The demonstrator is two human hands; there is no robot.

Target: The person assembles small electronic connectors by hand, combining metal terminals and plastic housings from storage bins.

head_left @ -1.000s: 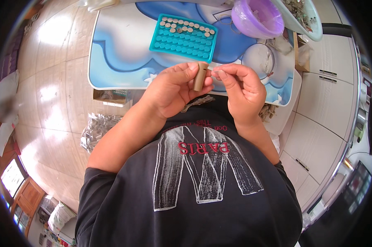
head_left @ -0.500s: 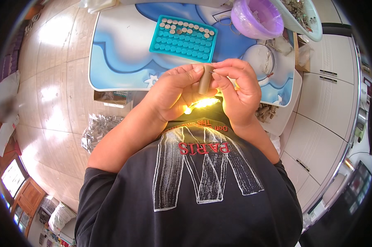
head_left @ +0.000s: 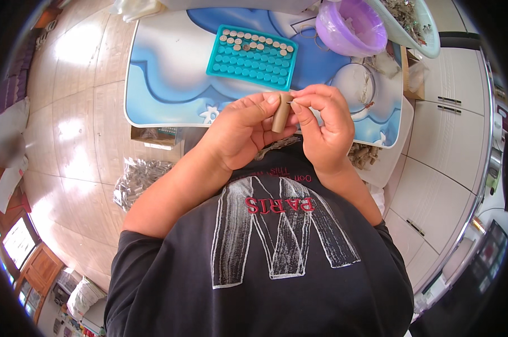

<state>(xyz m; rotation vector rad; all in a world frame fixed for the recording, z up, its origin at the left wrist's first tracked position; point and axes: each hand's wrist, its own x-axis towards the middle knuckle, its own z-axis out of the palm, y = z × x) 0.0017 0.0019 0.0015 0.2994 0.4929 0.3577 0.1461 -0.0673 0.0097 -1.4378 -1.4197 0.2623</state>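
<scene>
Just in front of my chest, my left hand (head_left: 238,124) is closed around a brown cardboard tube (head_left: 281,117), thumb near its upper end. The tube stands nearly upright, leaning slightly. On its right side, my right hand (head_left: 328,124) pinches a thin dark pin-like piece (head_left: 290,103) between thumb and index finger, its tip against or very near the tube wall. Beyond the hands, a teal tray (head_left: 213,59) with rows of round cups lies on the table. Several pale round discs (head_left: 255,37) sit in its far rows.
The blue and white table (head_left: 169,101) carries a purple basin (head_left: 344,28) lined with plastic and a pale green basket (head_left: 432,39) at the far right. A clear round lid-like dish (head_left: 352,84) lies nearer. Bagged tubes (head_left: 139,180) rest at the lower left.
The bright yellow glow beneath my hands has gone, and dark cloth shows there. The tube and both hands keep almost the same pose, with the view shifted slightly.
</scene>
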